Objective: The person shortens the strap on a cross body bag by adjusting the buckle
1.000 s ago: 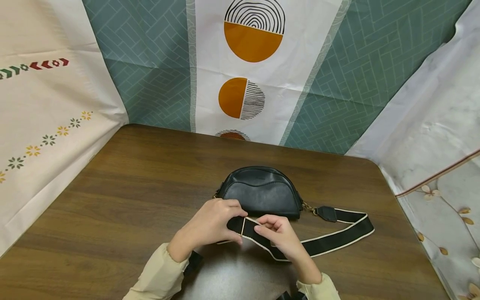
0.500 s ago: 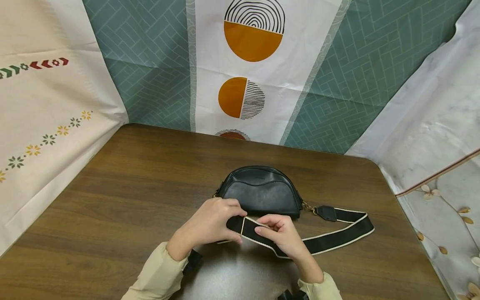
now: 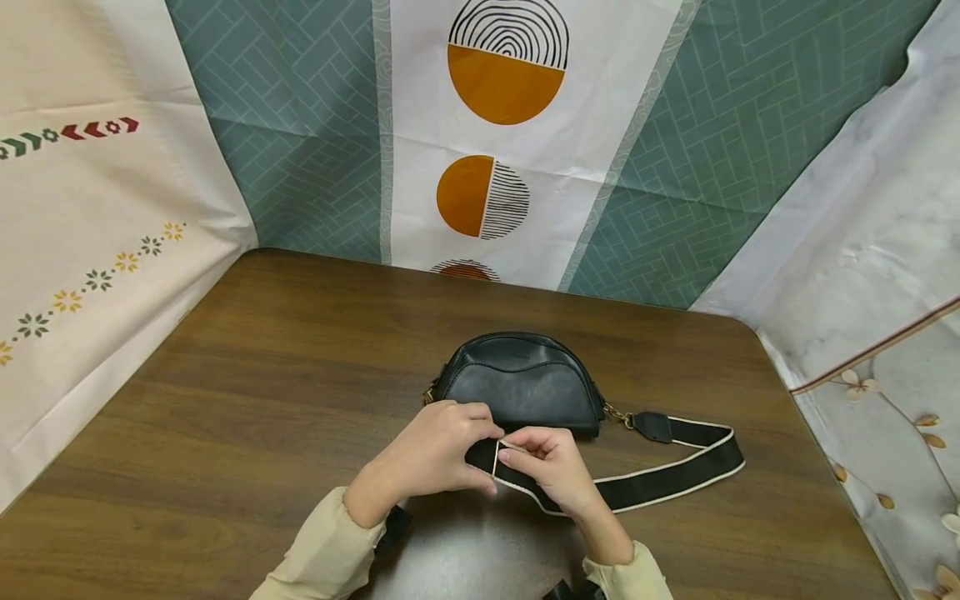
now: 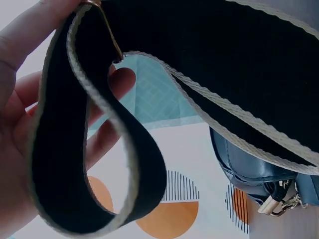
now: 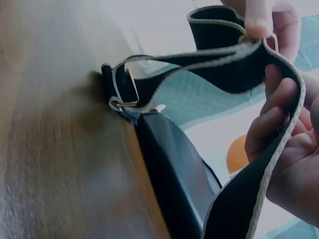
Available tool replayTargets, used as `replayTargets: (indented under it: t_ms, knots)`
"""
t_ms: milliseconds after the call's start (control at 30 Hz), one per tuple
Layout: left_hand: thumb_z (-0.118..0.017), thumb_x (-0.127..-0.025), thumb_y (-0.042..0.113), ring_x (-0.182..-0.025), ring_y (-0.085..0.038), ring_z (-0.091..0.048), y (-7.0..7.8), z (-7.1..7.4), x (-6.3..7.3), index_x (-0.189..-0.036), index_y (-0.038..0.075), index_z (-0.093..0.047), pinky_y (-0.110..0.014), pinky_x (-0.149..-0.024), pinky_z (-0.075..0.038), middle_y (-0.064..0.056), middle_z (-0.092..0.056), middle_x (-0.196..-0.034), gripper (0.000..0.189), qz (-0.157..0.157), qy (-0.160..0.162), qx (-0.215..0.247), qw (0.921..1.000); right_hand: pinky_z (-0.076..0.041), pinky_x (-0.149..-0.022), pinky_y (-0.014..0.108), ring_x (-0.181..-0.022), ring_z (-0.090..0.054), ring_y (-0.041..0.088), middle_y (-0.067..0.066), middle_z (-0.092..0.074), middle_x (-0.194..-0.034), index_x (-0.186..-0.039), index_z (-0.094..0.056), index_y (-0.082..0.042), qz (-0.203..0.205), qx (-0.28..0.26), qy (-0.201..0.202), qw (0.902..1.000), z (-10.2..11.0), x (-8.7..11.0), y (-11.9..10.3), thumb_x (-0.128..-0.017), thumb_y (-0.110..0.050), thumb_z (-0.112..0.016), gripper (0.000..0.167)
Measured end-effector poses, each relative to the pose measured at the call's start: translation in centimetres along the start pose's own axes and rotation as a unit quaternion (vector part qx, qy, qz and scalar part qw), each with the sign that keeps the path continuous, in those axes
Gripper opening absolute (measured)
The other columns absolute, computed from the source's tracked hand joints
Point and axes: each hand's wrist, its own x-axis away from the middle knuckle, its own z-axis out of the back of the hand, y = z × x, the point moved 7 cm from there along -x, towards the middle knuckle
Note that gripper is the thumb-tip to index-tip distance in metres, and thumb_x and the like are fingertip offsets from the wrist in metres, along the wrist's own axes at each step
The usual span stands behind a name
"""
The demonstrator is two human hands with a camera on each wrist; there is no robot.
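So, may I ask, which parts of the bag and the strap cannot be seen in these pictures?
Head view: parts of the strap, hidden by the left hand and right hand.
Left wrist view: part of the bag, covered by the strap.
Right wrist view: the bag's lower part, cut off by the bottom edge.

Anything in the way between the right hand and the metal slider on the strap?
Nothing visible: the right hand pinches the black strap right beside the metal slider. The left hand holds the strap at the slider's other side, and the black bag sits beyond both hands, off that path.
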Motion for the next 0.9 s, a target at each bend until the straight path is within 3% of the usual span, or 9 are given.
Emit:
replayTargets:
  t_ms: [233,333,500,667,900]
  knots:
    - [-0.079,-0.054,0.044,-0.067,-0.009,-0.055,-0.1,0.0,0.0,-0.091,0.009,-0.069,-0.022,-0.062,-0.044,0.006,-0.058,-0.079,0.051,-0.001,0.009,-0.002,1.0000,-0.044,-0.052,0.019,-0.062,-0.055,0.004,-0.007,-0.062,-0.075,-0.083,-0.058,0.015,-0.001,0.012,-0.004,0.9999,-0.1,-0.1,-0.2,-0.079,0.008,-0.059,0.008]
    - [-0.078,-0.056,0.044,-0.071,-0.009,-0.057,-0.2,0.0,0.0,-0.093,0.009,-0.069,-0.023,-0.065,-0.045,0.006,-0.059,-0.082,0.052,0.002,0.007,0.002,1.0000,-0.045,-0.052,0.019,-0.063,-0.055,0.005,-0.002,-0.063,-0.079,-0.087,-0.058,0.013,0.000,0.015,-0.020,0.9997,-0.1,0.1,-0.4,-0.079,0.007,-0.060,0.011]
    - [-0.078,-0.058,0.043,-0.075,-0.009,-0.058,-0.3,0.1,0.0,-0.098,0.007,-0.067,-0.025,-0.067,-0.045,0.003,-0.062,-0.086,0.054,-0.001,0.023,0.019,0.9996,-0.048,-0.059,0.025,-0.072,-0.057,0.010,0.014,-0.062,-0.089,-0.104,-0.052,0.009,0.012,0.025,-0.061,0.9978,-0.2,0.4,-0.5,-0.075,0.007,-0.066,0.032]
    - [-0.080,-0.058,0.040,-0.078,-0.010,-0.059,-0.2,0.1,-0.1,-0.103,0.006,-0.064,-0.025,-0.070,-0.045,0.002,-0.064,-0.090,0.058,-0.007,0.037,0.030,0.9988,-0.048,-0.068,0.030,-0.079,-0.058,0.014,0.021,-0.060,-0.095,-0.118,-0.043,0.005,0.022,0.060,-0.077,0.9950,-0.5,0.4,-0.5,-0.072,0.006,-0.069,0.053]
    - [-0.082,-0.059,0.031,-0.084,-0.010,-0.058,-0.2,-0.2,-0.3,-0.105,0.002,-0.061,-0.022,-0.076,-0.045,-0.002,-0.063,-0.095,0.058,-0.003,0.042,0.084,0.9956,-0.049,-0.066,0.034,-0.079,-0.059,0.011,0.018,-0.062,-0.095,-0.114,-0.046,0.007,0.016,0.117,-0.056,0.9914,-1.2,0.0,-1.4,-0.066,0.006,-0.073,0.055]
